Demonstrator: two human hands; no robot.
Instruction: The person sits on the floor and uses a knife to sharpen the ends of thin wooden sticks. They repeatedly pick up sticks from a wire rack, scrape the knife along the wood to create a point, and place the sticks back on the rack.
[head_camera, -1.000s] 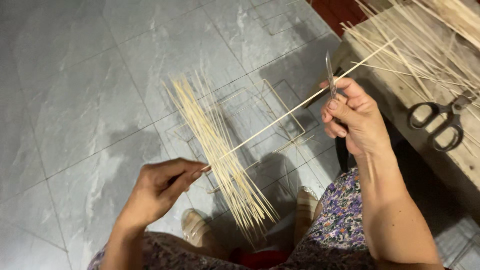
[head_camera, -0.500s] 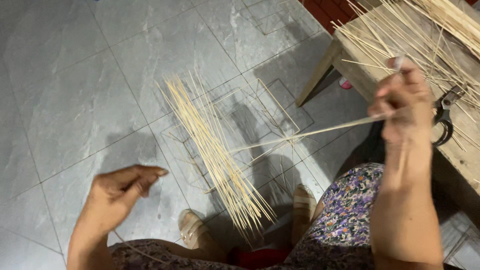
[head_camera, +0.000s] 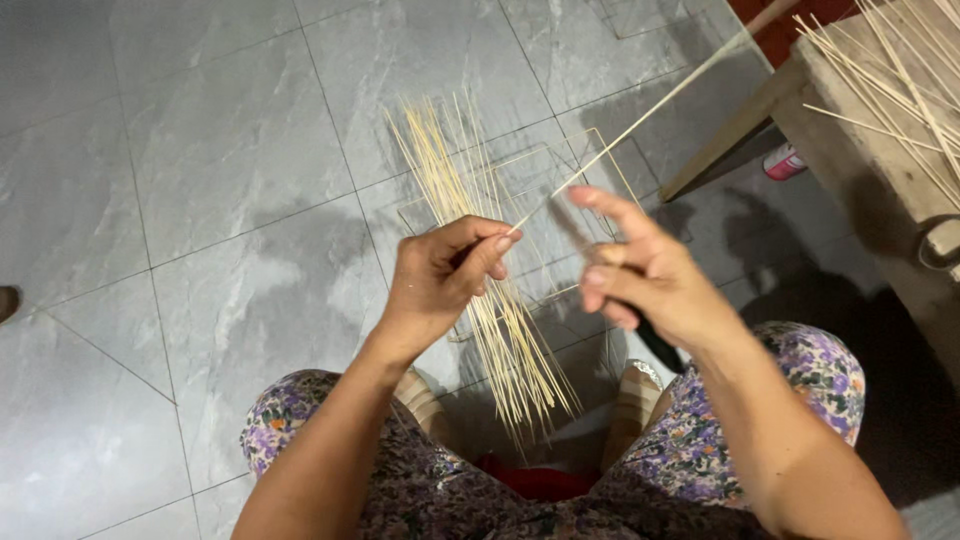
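A thin bamboo stick ran from frame centre toward two o'clock, its near end pinched in the left hand. The right hand, at three o'clock of the left, gripped a dark-handled tool, forefinger extended. A bundle of sticks lay below on the tiled floor; a wooden bench stood at two o'clock.

Grey marbled floor tiles — a rough wooden bench at right

Thin pale bamboo stick — slanting up-right, lower end pinched between left fingers.
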